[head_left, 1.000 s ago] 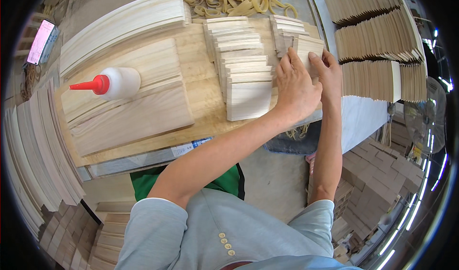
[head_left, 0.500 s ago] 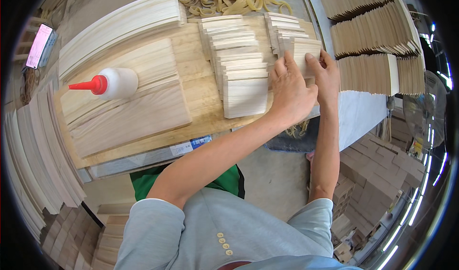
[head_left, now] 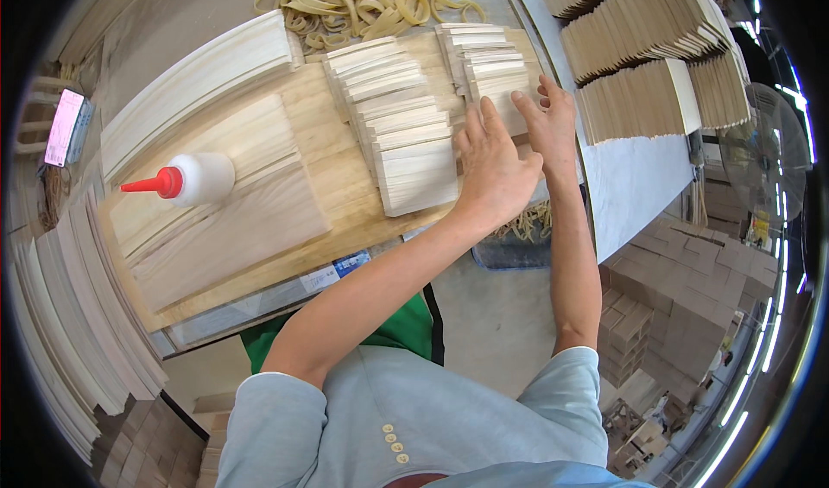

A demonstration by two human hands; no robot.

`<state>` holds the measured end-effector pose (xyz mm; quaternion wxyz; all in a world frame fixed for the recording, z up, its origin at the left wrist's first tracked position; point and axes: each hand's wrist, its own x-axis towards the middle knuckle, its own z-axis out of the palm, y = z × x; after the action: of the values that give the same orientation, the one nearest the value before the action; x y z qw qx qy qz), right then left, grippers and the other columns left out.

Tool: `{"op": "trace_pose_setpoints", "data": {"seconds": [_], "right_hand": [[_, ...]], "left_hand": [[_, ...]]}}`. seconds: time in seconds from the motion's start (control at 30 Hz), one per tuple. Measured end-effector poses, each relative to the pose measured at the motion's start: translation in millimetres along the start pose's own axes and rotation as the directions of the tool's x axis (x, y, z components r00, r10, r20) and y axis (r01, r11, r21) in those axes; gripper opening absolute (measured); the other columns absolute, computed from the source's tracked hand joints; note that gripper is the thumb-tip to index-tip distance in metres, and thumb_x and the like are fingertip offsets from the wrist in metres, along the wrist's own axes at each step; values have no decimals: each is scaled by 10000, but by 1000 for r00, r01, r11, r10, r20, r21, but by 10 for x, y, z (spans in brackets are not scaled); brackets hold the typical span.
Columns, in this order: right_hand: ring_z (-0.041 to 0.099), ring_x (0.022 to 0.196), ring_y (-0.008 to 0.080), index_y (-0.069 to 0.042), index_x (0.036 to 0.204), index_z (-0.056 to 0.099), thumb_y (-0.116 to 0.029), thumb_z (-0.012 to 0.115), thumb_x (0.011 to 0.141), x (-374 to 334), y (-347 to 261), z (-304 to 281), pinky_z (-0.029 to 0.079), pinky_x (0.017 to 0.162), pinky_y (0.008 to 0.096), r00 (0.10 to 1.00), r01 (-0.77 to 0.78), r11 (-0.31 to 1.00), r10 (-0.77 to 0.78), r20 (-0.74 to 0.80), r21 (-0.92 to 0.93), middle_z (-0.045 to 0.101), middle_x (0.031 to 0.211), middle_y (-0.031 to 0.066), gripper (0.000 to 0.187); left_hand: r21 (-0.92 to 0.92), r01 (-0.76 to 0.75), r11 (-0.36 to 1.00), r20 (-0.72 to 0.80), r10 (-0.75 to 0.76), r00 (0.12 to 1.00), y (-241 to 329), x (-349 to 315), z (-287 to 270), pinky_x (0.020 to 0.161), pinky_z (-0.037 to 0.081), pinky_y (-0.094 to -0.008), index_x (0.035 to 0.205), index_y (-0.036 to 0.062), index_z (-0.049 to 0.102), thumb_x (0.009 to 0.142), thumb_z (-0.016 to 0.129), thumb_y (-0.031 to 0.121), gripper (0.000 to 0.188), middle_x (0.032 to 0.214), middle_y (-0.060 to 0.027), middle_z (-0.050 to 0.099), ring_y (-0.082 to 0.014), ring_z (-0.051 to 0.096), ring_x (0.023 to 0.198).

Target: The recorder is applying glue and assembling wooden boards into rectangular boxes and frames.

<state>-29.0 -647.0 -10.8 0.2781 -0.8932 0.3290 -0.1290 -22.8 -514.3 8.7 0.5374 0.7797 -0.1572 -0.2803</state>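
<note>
A short row of thin overlapping wooden slats point(head_left: 494, 72) lies at the right end of the wooden board. My left hand point(head_left: 499, 164) rests at its near left side, fingers stretched out and touching or just over the lowest slats. At the right side of the same row is my right hand point(head_left: 553, 129), thumb and fingers apart, the thumb tip near the slats. Neither hand grips anything I can see. Left of my hands lies a longer row of overlapping slats point(head_left: 419, 177), fanned away from me.
A white glue bottle point(head_left: 207, 179) with a red nozzle lies on wide wooden panels point(head_left: 233, 237) at left. Looped yellowish bands point(head_left: 371, 4) are heaped at the back. Packed rows of slats point(head_left: 639, 99) stand at right. Long boards point(head_left: 78, 315) are stacked at far left.
My right hand's fingers have spread and come off the slats they were holding. Those slats now lie in the short row. The whole view has shifted slightly.
</note>
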Motion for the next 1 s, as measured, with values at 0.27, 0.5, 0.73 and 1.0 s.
{"op": "trace_pose_setpoints", "data": {"seconds": [0.27,0.5,0.73,1.0], "right_hand": [[564,938,226,37,1208,549,-237,638,850,-412,54,-662,457,847,334,977,6,912,81,-195,411,600,1065,147,459],[575,857,150,94,1186,532,-226,579,901,-260,410,-1578,477,719,271,830,162,696,289,-478,700,616,976,124,431],[606,814,204,131,1222,469,-303,641,850,133,509,-1770,511,638,293,852,22,611,403,-334,791,598,1005,166,597],[626,762,228,130,1166,510,-295,655,828,142,503,-1786,531,594,286,908,-83,642,363,-207,762,602,964,190,563]], "left_hand": [[102,-453,886,-26,458,889,132,-66,-147,1091,225,-455,1385,-75,252,793,667,205,776,1381,-262,318,-386,299,1279],[84,-707,703,111,698,707,972,586,277,1039,322,-410,1299,-58,438,826,638,300,625,1289,-244,473,-353,421,1222],[-114,-397,911,126,410,904,1430,976,758,1040,314,-455,1278,-102,444,831,599,357,659,1226,-291,523,-436,397,1231],[-25,-364,931,188,362,913,1461,1032,861,1092,252,-464,1374,-62,316,823,602,353,747,1385,-258,375,-420,311,1295]]}}
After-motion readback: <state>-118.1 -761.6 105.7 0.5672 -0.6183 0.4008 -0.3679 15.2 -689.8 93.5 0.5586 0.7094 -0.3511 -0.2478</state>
